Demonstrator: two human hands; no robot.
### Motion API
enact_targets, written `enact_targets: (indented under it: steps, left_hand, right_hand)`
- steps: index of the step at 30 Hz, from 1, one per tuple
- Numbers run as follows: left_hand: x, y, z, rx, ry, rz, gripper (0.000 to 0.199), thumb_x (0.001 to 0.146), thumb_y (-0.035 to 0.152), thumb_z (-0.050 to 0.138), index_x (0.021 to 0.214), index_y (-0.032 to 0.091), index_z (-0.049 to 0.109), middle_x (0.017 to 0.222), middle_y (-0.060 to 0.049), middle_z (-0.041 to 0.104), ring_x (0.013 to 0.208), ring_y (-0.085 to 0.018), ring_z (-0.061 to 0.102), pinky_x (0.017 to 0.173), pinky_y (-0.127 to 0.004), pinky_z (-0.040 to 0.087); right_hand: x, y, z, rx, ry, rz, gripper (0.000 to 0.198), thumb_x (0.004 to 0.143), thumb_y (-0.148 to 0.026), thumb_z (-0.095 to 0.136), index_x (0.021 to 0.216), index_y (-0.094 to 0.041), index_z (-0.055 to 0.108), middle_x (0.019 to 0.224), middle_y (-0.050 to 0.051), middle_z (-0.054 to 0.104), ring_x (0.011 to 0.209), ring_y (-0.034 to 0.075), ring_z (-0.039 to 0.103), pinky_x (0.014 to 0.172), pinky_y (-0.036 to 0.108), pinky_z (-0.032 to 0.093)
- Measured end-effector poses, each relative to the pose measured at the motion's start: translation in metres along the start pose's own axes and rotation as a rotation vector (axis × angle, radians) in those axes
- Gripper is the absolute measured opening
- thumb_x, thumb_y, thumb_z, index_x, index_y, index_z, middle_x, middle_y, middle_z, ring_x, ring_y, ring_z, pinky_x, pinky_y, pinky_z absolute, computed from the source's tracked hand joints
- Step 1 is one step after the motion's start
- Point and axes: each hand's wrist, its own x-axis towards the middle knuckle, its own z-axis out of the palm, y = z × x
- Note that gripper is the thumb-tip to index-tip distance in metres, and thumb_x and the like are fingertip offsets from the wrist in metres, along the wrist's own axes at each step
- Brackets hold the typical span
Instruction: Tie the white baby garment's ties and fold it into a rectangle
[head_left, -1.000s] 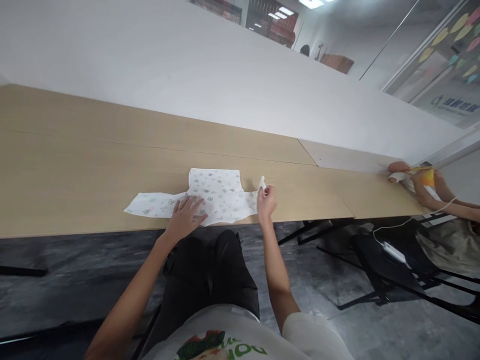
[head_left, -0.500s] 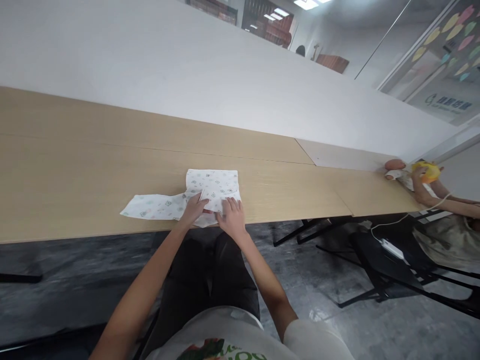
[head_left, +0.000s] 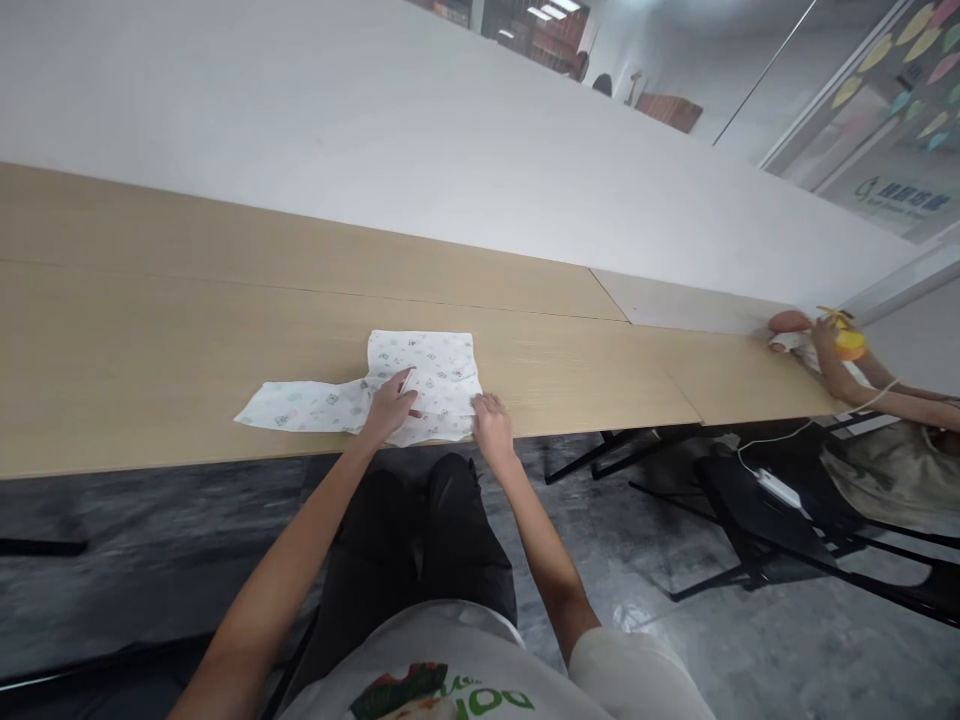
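A white cloth point(head_left: 435, 352) with a small coloured print, perhaps a small garment, lies on the table near its front edge. It has a wide, folded main part and a long strip that stretches out to the left. On the middle of the cloth, my left hand point(head_left: 390, 408) has a raised fold between thumb and fingers. My right hand point(head_left: 493, 428) grips the lower right edge with its fingers closed. The ends of some fingers are hidden by the cloth.
The wooden table point(head_left: 187, 340) runs along a white wall point(head_left: 337, 130). At the far right a person's hands point(head_left: 825, 340) hold a yellow object point(head_left: 849, 342). Below them stands a black folding chair point(head_left: 757, 510) with a white power strip point(head_left: 781, 492) and cable.
My right hand has moved right, from the front middle of the cloth to its right edge. The front part lies flatter and wider, and a red spot between the hands no longer shows.
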Motion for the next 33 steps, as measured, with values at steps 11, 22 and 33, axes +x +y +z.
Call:
enact_targets:
  steps: [11, 22, 33]
  left_hand:
    - [-0.023, -0.014, -0.006, 0.612, 0.026, 0.276, 0.042, 0.088, 0.023, 0.038, 0.116, 0.017, 0.068, 0.118, -0.014, 0.060, 0.107, -0.027, 0.061, 0.096, -0.040, 0.047]
    - [-0.036, -0.021, -0.010, 0.742, 0.053, 0.445, 0.044, 0.092, 0.024, 0.033, 0.122, 0.022, 0.066, 0.142, -0.010, 0.054, 0.134, -0.028, 0.046, 0.109, -0.049, 0.028]
    - [-0.041, -0.032, -0.023, 0.783, 0.038, 0.490, 0.047, 0.096, 0.033, 0.030, 0.131, 0.024, 0.061, 0.139, -0.007, 0.056, 0.136, -0.029, 0.044, 0.114, -0.053, 0.019]
  right_hand:
    - [-0.012, 0.001, 0.000, 0.011, -0.123, 0.028, 0.052, 0.081, 0.003, 0.043, 0.131, -0.003, 0.056, 0.140, 0.019, 0.054, 0.136, 0.023, 0.046, 0.119, 0.040, 0.030]
    - [0.024, 0.002, 0.002, 0.001, -0.051, -0.007, 0.040, 0.100, -0.025, 0.036, 0.127, -0.007, 0.060, 0.138, 0.019, 0.055, 0.135, 0.027, 0.047, 0.118, 0.049, 0.023]
    - [0.022, 0.015, 0.017, 0.034, -0.219, -0.012, 0.054, 0.101, -0.032, 0.030, 0.144, -0.001, 0.042, 0.151, 0.020, 0.037, 0.145, 0.027, 0.030, 0.120, 0.046, 0.019]
